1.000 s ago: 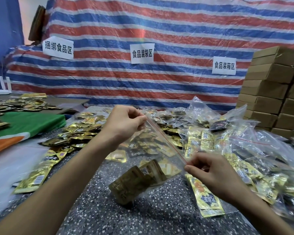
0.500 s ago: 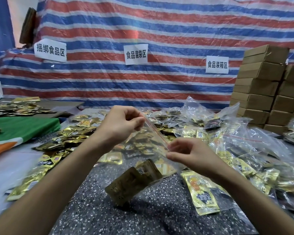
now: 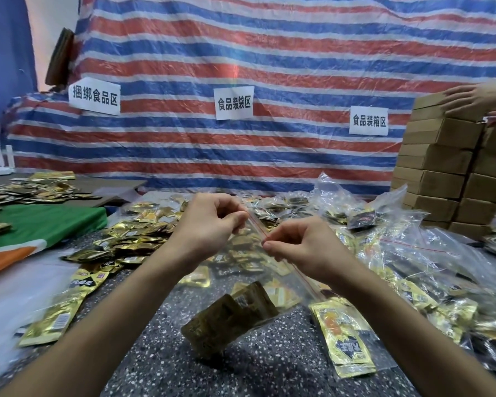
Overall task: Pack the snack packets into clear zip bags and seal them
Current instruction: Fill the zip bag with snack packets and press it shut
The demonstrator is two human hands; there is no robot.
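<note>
Clear plastic stretches between both hands: a zip bag (image 3: 242,267) held up over the speckled tabletop (image 3: 269,368), its red seal strip (image 3: 294,266) slanting down to the right. The left hand (image 3: 209,222) pinches the strip's upper end between thumb and curled fingers. The right hand (image 3: 304,247) pinches it just beside, a little lower. Dark gold snack packets (image 3: 229,319) sag in the bag's bottom corner, close over the table; I cannot tell whether it touches. Loose gold packets (image 3: 138,242) lie heaped at the left and filled bags (image 3: 413,253) are piled at the right. Behind those, another person's hand (image 3: 470,101) rests on stacked cardboard boxes (image 3: 441,173).
</note>
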